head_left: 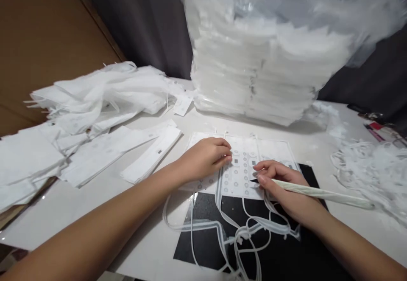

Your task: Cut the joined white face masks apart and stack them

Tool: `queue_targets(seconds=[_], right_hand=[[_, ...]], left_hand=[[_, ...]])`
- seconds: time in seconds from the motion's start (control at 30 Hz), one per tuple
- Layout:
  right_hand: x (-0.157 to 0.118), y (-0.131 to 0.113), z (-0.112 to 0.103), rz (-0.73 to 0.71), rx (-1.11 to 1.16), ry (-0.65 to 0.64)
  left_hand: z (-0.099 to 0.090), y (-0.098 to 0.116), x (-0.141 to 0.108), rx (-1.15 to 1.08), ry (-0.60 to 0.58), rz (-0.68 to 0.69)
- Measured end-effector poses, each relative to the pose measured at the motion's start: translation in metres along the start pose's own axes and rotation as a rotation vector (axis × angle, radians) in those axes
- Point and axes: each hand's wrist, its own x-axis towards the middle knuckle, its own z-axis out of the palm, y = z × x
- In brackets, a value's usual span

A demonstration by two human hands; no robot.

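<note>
My right hand (pixel 281 185) is closed round a slim white-wrapped stick tool (pixel 327 194) with a dark pointed tip, aimed left over a white printed sheet (pixel 276 147). Rows of small grey circles and dark squares mark this sheet. My left hand (pixel 208 155) rests over the sheet's left half, fingers curled and pressed together; what they pinch, if anything, is hidden. A grey-striped white strip (pixel 218 192) runs down from beside its fingertips. Loose, tangled strips (pixel 251 230) trail from the sheet's near edge across a black mat (pixel 203 247).
Behind the sheet stands a big clear plastic bag (pixel 270 68) packed with stacked white sheets. White pieces lie heaped (pixel 101 98) at the left, beside a narrow folded stack (pixel 152 155). Thin white scraps (pixel 375 162) pile up at the right. A brown panel (pixel 41 39) rises far left.
</note>
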Motion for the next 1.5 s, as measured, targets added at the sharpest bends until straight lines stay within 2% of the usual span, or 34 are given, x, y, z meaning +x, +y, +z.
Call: queue_targets(seconds=[0.1, 0.2, 0.3, 0.4, 0.53, 0.8, 1.07, 1.5], right_hand=[[0.025, -0.007, -0.008, 0.021, 0.021, 0.002], [0.063, -0.004, -0.009, -0.04, 0.041, 0.049], [0.1, 0.009, -0.002, -0.057, 0.147, 0.092], [0.116, 0.02, 0.005, -0.076, 0.186, 0.052], [0.114, 0.028, 0.007, -0.086, 0.194, -0.06], [0.112, 0.033, 0.005, -0.125, 0.203, -0.144], [0.114, 0.041, 0.005, -0.133, 0.202, -0.131], [0.113, 0.04, 0.004, -0.159, 0.167, -0.137]], left_hand=[[-0.004, -0.009, 0.014, 0.105, -0.038, -0.139], [0.003, -0.014, 0.029, 0.126, -0.044, -0.176], [0.015, -0.015, 0.037, 0.129, 0.008, -0.205], [0.023, -0.017, 0.036, 0.108, 0.086, -0.24], [0.023, -0.024, 0.035, 0.053, 0.169, -0.267], [0.027, -0.03, 0.039, 0.018, 0.228, -0.254], [0.031, -0.032, 0.04, -0.012, 0.258, -0.258], [0.03, -0.031, 0.04, -0.028, 0.247, -0.266]])
